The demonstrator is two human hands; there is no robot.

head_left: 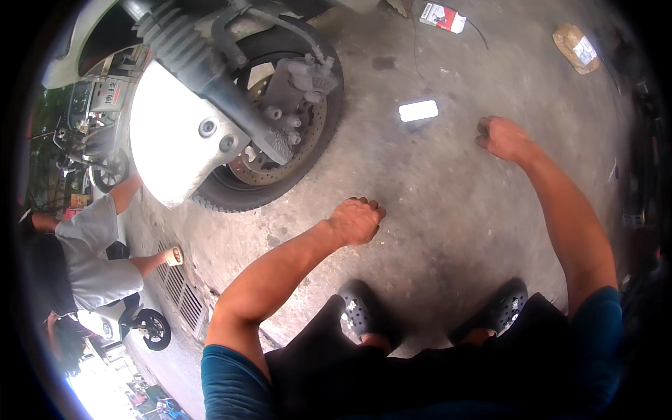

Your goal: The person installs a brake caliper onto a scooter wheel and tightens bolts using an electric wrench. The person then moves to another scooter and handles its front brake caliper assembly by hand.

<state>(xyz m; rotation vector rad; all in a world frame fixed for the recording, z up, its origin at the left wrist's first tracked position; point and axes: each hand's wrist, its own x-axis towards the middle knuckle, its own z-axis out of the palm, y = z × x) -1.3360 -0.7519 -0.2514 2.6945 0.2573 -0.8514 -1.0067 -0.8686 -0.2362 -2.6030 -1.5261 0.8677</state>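
Observation:
My left hand (357, 220) is closed in a loose fist, knuckles up, above the concrete floor in the middle. Its palm side is hidden, so I cannot tell whether anything is inside. Farther right, my right hand (505, 138) is curled with darkened fingertips, and nothing shows between thumb and fingers. Between the hands and farther off lies a phone (418, 110) with a bright white screen. At upper left stands a motorcycle's front wheel (280, 189), with a brake disc (315, 129), a dirty brake caliper (308, 78) and a white fender (168, 133). Neither hand touches the wheel.
A red and white box (442, 18) and a brown package (575, 49) lie on the floor at the far side. My shoes (357, 308) are near the lower edge. At left are a floor grate (183, 294), a person in grey shorts (101, 241) and other motorcycles (112, 171).

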